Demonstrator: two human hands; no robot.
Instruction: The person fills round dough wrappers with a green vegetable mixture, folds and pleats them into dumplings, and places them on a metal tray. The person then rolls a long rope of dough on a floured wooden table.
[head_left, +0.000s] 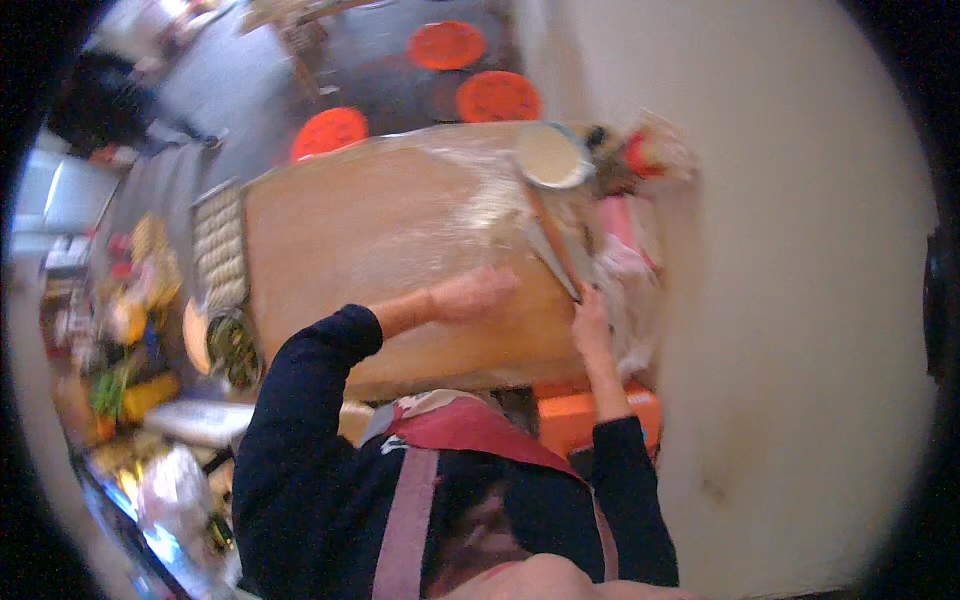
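My right hand (592, 322) is at the right side of a wooden work table (360, 225), its fingers around the handle end of a long-bladed knife (551, 255). Beside the blade lies a wooden rolling pin (546, 221), its near end close to the same hand. My left hand (480, 292) hovers over the near middle of the table, blurred, with its fingers seemingly curled. White flour (487, 199) is spread over the far right of the wood. Behind the rolling pin stands a round bowl (553, 157) with pale contents.
A tray (220, 247) of pale dough pieces in rows adjoins the table's left edge. Nearer is a bowl of green food (234, 349). Plastic bags (630, 247) crowd the right edge beside a wall (787, 300). Red stools (499, 97) stand beyond the table; an orange box (562, 420) sits below.
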